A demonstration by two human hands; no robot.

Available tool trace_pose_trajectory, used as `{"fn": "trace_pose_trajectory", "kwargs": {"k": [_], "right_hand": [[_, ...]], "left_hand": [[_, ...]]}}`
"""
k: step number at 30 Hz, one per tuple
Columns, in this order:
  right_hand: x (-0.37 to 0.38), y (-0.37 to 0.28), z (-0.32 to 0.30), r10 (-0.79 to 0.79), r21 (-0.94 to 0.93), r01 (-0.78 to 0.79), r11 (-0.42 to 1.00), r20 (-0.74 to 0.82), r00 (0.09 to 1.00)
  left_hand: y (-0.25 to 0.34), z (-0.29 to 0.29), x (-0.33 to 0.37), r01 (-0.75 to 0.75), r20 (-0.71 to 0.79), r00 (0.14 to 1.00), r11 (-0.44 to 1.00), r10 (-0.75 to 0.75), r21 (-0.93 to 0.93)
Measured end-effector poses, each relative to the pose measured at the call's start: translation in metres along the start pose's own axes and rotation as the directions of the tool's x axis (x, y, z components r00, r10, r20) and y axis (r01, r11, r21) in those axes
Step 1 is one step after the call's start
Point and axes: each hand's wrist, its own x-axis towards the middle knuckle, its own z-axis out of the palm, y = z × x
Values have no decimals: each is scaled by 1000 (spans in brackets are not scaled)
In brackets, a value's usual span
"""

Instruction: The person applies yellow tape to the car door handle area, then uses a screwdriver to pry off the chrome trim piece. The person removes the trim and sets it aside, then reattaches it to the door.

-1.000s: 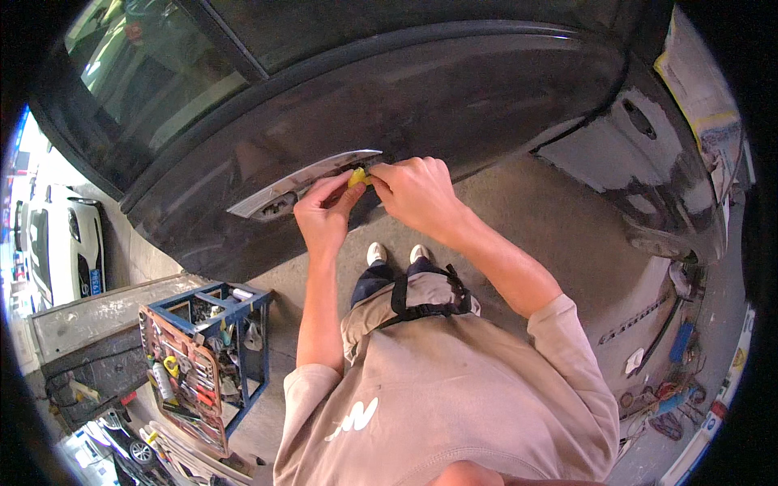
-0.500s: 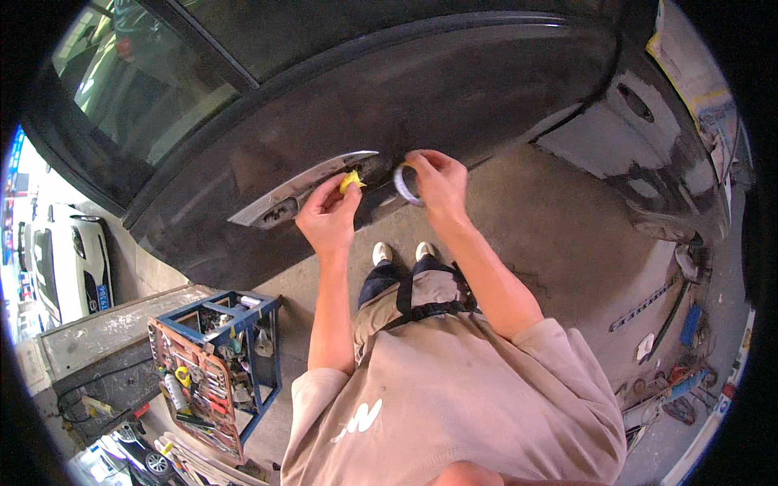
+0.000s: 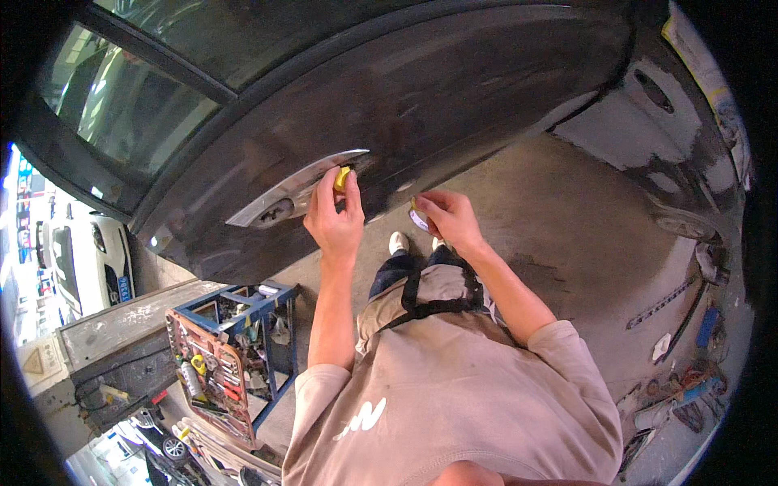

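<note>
Head view, sole view:

Item 1: dark car door, far side of the person, surface dull and smudged; chrome handle trim on it, left of centre, slanting from near left to far right, w/ oval recess by its near-left part

Item 2: yellow piece, small, prob. tape, at far-right part of trim; whether it touched the trim, couldn't tell

Item 3: L hand, thumb & fingers narrowed in a pinch on yellow piece

Item 4: roll, pale-cored, apparently tape, right of trim & nearer the person, apart from door

Item 5: R hand, pinching roll by its edge

Step notes (judgement): job looked like masking round handle; best way was prob. to keep the piece's sticky face unfolded, line its edge up w/ trim edge, press from one end outward w/ a fingertip, & hold roll clear so it didn't scuff or snag; dusty door prob. called for a wipe 1st, for grip

Item 6: blue tool cart, near left, tools aboard
</note>
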Motion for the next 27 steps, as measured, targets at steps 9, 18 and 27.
{"fn": "trace_pose_trajectory", "kwargs": {"k": [9, 18, 27], "right_hand": [[1, 21, -15, 68, -33, -65, 997, 120, 990], [2, 29, -36, 103, -30, -100, 995, 125, 987], [2, 36, -40, 110, -9, -109, 994, 137, 984]], "left_hand": [[4, 18, -3, -6, -131, 991, 999, 11, 37], [12, 18, -10, 253, -150, 953, 963, -264, -90], [5, 18, -3, 373, -93, 919, 922, -382, -100]]}}
